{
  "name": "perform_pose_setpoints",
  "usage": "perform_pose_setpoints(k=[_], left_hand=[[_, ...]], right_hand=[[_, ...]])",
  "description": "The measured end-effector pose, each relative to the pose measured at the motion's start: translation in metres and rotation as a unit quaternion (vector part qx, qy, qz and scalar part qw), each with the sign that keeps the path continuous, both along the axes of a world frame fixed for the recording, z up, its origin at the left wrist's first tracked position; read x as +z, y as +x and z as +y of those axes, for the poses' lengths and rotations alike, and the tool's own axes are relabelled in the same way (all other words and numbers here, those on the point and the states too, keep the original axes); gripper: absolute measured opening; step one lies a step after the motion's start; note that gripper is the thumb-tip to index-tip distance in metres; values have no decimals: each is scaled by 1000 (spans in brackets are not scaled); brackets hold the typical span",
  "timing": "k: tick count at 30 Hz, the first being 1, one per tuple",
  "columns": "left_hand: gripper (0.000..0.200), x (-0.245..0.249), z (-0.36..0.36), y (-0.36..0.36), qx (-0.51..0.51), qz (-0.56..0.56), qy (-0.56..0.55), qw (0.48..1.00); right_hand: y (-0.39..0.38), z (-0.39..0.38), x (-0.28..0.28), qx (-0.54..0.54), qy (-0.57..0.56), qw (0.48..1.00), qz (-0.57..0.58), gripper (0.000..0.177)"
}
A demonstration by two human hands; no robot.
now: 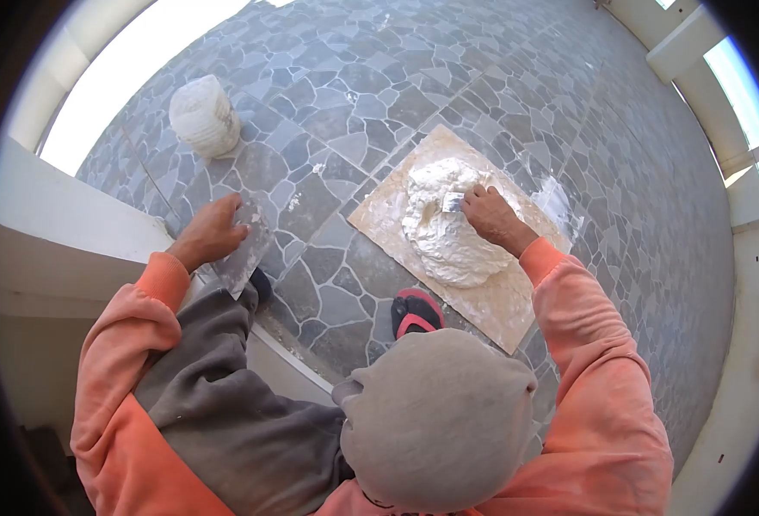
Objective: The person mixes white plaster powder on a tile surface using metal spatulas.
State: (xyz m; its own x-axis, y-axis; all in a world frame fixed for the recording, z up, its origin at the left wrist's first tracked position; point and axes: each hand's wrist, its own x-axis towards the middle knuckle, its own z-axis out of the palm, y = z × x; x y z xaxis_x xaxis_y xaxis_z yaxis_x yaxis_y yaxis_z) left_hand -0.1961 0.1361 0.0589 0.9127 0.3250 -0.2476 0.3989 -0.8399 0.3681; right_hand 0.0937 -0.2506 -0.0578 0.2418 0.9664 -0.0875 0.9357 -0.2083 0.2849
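Note:
A mound of wet white plaster (pixel 450 245) is spread on a square tan board (pixel 504 314) lying on the floor. My right hand (pixel 493 217) is closed around a small scraper (pixel 453 202), whose blade meets the plaster near a hollow in the mound. On the other side, my left hand (pixel 212 230) grips a flat finishing trowel (pixel 249 248), held tilted above my knee. White smears coat the trowel's face. Its handle is hidden by my fingers.
A whitish, plaster-stained bucket (pixel 205 116) stands at the upper left. Grey stone-patterned tiles (pixel 345 52) carry white splatters. A pale low wall (pixel 78 215) runs along the left. My foot in a red-strapped sandal (pixel 416 313) is close to the board's edge.

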Motion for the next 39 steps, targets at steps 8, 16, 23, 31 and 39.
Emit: perform_pose_setpoints(k=[8, 16, 23, 31, 39], left_hand=[[42, 1, 0, 1, 8, 20, 0, 1000], [39, 4, -4, 1, 0, -3, 2, 1000], [43, 4, -4, 5, -1, 8, 3, 1000], [43, -15, -38, 90, -66, 14, 29, 997], [41, 5, -106, 316, -239, 18, 78, 968]], right_hand=[[-2, 2, 13, -7, -70, 997, 34, 17], [-10, 13, 16, 19, -113, 992, 49, 12], [-13, 10, -16, 42, -149, 984, 82, 15], [26, -16, -7, 15, -84, 996, 2, 14], [57, -26, -2, -4, -41, 999, 21, 15]])
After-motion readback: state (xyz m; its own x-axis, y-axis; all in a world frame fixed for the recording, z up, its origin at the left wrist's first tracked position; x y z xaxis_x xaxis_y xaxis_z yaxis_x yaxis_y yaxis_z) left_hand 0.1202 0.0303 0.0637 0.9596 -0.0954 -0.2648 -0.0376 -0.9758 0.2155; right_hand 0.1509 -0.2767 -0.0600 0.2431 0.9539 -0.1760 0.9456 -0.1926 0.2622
